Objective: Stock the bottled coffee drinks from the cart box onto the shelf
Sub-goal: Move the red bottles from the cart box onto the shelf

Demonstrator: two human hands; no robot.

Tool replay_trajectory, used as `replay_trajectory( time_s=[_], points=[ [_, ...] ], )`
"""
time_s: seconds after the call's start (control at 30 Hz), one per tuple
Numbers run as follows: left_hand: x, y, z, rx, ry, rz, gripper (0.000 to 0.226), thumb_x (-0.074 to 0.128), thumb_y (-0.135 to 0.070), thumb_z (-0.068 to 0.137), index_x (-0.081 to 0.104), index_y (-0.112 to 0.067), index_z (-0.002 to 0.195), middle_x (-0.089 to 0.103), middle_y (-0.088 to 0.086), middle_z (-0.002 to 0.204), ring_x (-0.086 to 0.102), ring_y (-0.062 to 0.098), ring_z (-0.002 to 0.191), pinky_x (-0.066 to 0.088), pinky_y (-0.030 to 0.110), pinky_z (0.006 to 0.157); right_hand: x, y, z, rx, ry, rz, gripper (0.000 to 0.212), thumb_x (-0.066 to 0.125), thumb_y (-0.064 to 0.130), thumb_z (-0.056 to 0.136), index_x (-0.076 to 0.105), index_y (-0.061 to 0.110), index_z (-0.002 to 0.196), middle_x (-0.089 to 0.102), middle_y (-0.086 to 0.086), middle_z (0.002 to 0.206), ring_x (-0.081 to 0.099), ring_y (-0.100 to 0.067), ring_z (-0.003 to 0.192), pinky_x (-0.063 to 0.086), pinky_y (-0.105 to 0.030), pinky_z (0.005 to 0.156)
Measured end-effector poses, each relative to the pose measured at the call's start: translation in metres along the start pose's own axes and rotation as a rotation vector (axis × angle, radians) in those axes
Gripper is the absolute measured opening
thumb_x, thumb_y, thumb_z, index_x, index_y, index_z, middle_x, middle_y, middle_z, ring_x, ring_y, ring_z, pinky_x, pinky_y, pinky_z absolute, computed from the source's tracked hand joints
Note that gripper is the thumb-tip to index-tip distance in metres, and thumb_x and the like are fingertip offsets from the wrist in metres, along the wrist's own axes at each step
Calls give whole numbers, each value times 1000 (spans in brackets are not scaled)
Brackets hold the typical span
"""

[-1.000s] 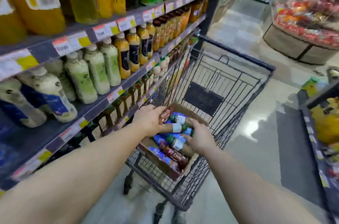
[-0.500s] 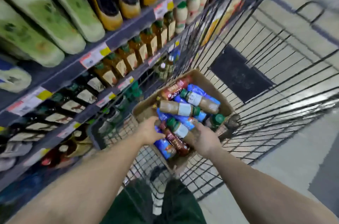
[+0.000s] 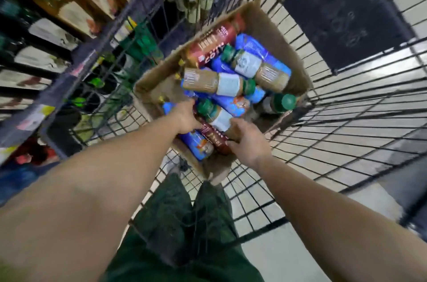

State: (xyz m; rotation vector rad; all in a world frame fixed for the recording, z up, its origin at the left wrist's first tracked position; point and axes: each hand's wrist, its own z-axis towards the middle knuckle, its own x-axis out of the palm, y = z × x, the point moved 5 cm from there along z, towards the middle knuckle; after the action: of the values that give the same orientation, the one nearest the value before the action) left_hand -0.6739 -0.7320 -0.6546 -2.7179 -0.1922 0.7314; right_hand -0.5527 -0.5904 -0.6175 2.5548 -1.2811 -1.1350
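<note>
A cardboard box [image 3: 273, 29] sits in the wire cart [image 3: 346, 124], holding several bottles lying in a heap. Some are brown coffee bottles with green caps [image 3: 209, 79], others have blue labels [image 3: 196, 146] or dark red labels [image 3: 213, 44]. My left hand [image 3: 186, 117] reaches into the box's near left side; its fingers are hidden among the bottles. My right hand [image 3: 248, 143] is at the near right corner, its fingers wrapped round the base of a green-capped coffee bottle [image 3: 218, 117] and its thumb against a dark red bottle [image 3: 215, 137].
Shelves [image 3: 55, 80] with rows of bottles run along the left, close against the cart's side. A black panel [image 3: 342, 11] hangs on the cart's far wall. My green trousers [image 3: 184, 224] show through the cart's near end. Pale floor lies to the right.
The view has tipped down and closer onto the box. Both hands have stayed at the near end of the box, and the left has pushed deeper among the bottles.
</note>
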Motion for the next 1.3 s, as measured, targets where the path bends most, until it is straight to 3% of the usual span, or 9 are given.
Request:
replay_trajectory(
  time_s=[0.17,0.33,0.57,0.7,0.77,0.9,1.03,1.2,1.3],
  points=[
    [-3,14,-9,-13,67,-35,61,86,-21,70,59,-9,124,65,9,116,61,25,105,44,24,86,-4,5,-1,17,-2,18,63,70,25,82,45,24,140,51,-10,133,51,-27,123,39,-33,106],
    [-5,21,-32,7,88,-77,53,86,-24,70,62,-12,116,66,7,105,60,21,85,47,28,74,-4,18,-8,-7,19,-46,66,73,26,78,45,25,138,54,-8,127,50,-28,122,40,-32,101],
    [-60,3,-69,156,144,-36,52,87,-29,67,62,-25,113,66,-4,102,63,14,92,53,29,85,1,46,-17,-122,132,-34,86,82,34,67,40,27,141,54,-4,131,49,-25,125,40,-37,105],
    [-85,-18,-80,219,174,-206,48,84,-20,73,60,-22,114,64,-9,98,62,7,91,51,11,77,-11,50,-16,-134,90,77,73,80,38,68,47,30,132,65,2,117,60,-22,110,48,-33,91],
    [-95,-28,-75,211,110,-345,44,82,-24,75,60,-21,113,63,-12,97,61,3,89,50,12,79,-23,49,-14,-122,4,176,67,80,41,66,50,29,125,67,3,108,63,-20,103,49,-32,86],
    [-103,-47,-41,176,-207,-566,42,80,-44,72,61,-22,102,63,-5,99,62,12,87,47,22,69,-45,40,-4,-55,-129,346,59,79,44,66,55,29,118,69,7,96,65,-17,91,52,-35,82],
    [-107,-67,0,145,-483,-333,53,74,-52,74,64,-20,115,65,3,111,61,21,102,48,32,92,-66,24,-1,-24,-245,377,47,80,41,68,56,28,107,61,14,79,61,-15,81,41,-27,69],
    [-103,-76,39,22,-469,121,68,78,-41,71,54,-18,130,50,16,126,48,36,120,42,42,103,-72,5,2,22,-321,410,63,81,34,70,54,25,125,66,7,102,63,-16,97,48,-29,83],
    [-97,-78,47,-22,-473,247,81,83,-43,66,46,-18,132,44,15,132,41,36,124,40,45,100,-66,-5,3,61,-308,416,64,81,39,69,53,25,126,65,9,98,63,-15,93,48,-28,80]
  ],
)
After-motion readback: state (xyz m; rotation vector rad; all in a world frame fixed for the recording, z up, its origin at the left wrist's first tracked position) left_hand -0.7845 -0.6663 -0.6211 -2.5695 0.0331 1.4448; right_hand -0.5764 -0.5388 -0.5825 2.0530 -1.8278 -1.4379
